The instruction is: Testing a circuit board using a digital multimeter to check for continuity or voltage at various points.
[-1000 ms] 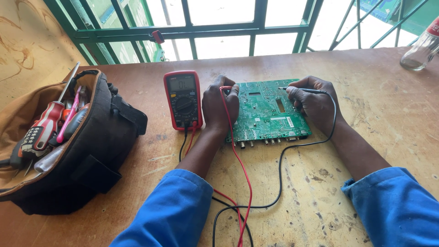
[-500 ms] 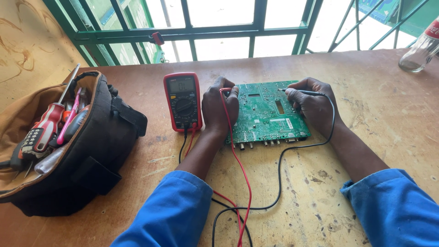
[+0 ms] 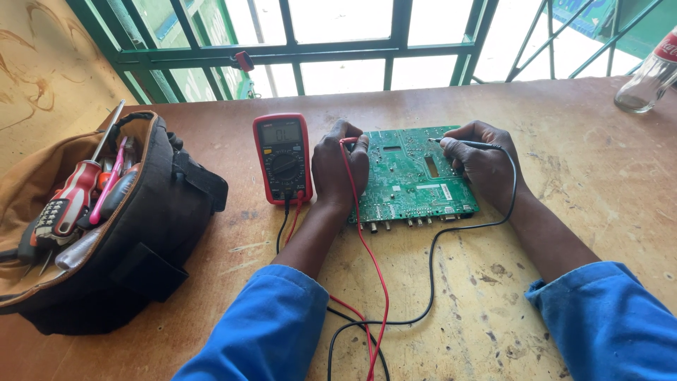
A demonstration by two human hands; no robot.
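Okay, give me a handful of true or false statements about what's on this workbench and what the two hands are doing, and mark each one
1. The left hand holds the red probe at the left edge of the green circuit board. True.
2. The right hand holds a screwdriver against the board. False: it holds the black probe, whose black lead trails back across the table.
3. The multimeter lies to the right of the board. False: it lies to the left, beside the left hand.
4. The tool bag is open, with screwdrivers sticking out. True.
5. A glass bottle stands at the far right corner. True.
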